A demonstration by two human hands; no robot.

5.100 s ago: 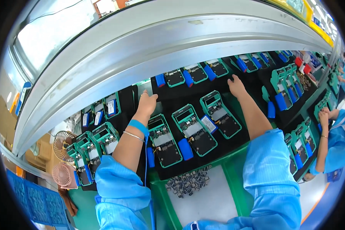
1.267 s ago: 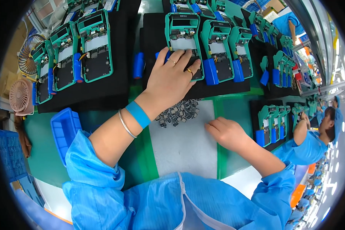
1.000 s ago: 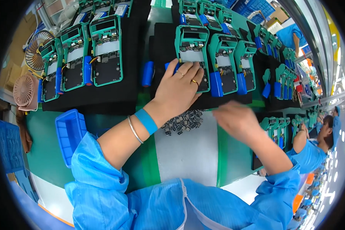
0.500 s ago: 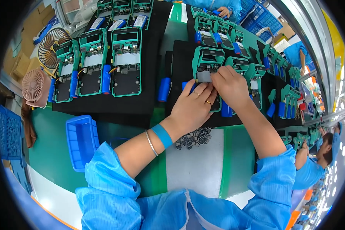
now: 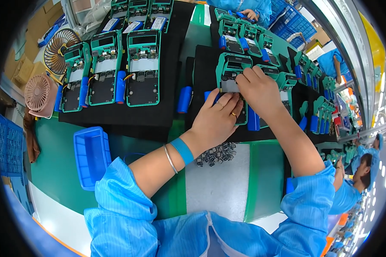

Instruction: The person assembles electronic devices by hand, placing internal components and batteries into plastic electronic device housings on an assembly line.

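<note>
A green handheld device housing (image 5: 233,63) lies open on the black mat in front of me, with circuitry and a pale grey panel showing. Across its lower part my left hand (image 5: 216,113) grips it, fingers bent over the board and thumb at the left edge. My right hand (image 5: 259,92) is closed in a pinch at the panel's right side; whatever is between its fingertips is hidden. A blue cylindrical battery (image 5: 253,120) shows beside the housing, under my right wrist. Another blue battery (image 5: 184,99) lies to the left of my left hand.
Similar green housings (image 5: 142,64) with blue batteries stand in rows on a black mat at left. Small metal parts (image 5: 217,154) are heaped below my left hand. A blue bin (image 5: 91,158) and two fans (image 5: 39,95) are at left. Co-workers sit at far side and right.
My right hand has shifted slightly up, its fingers still bunched at the panel. The left hand stays on the housing.
</note>
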